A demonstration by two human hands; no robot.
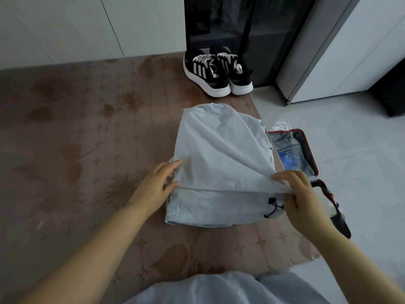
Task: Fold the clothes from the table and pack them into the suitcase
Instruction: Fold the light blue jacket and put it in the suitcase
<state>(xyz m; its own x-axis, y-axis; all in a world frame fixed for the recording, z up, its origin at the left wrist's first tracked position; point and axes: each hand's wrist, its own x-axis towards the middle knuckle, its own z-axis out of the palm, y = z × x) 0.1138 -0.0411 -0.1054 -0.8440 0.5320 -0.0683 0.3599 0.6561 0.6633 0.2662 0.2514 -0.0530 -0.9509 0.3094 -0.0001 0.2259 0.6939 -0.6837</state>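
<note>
A pale blue garment (221, 154) with a black drawcord lies partly folded on the table, which is covered by a brown flower-patterned cloth (87, 150). My left hand (157, 185) pinches the folded layer's left edge. My right hand (300, 198) grips the same layer's right edge, just above the drawcord. The upper layer is lifted slightly over the lower part. An open suitcase (306, 148) with a red rim lies on the floor right of the table, with blue and grey items inside; the garment and my right hand hide part of it.
A pair of black sneakers (219, 71) with white stripes and soles stands at the table's far edge. Behind them is a dark glass cabinet (241, 29). White cabinets (350, 51) stand at the right. A clear plastic packet (281, 125) lies beyond the suitcase on the pale floor.
</note>
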